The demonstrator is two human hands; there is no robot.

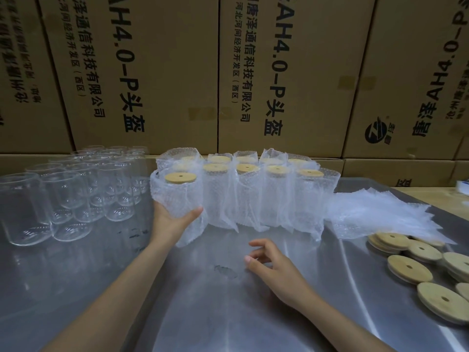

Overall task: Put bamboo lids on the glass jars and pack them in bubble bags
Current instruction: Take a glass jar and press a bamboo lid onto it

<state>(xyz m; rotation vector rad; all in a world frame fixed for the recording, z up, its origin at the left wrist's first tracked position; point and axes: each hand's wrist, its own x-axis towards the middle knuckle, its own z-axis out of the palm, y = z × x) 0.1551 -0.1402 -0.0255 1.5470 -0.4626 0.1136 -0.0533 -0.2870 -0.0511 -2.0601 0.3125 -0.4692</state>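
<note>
The left hand [172, 219] gripped the bubble-bagged, bamboo-lidded glass jar [177, 196] at frame centre-left, best set upright beside the packed row, while the right hand [269, 262] hovered loosely curled, empty

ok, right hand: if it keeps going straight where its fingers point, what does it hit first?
Probably the bagged jar held by the left hand. The right hand's fingers point up-left over bare steel table, and nothing lies between. Depth is unclear.
</note>
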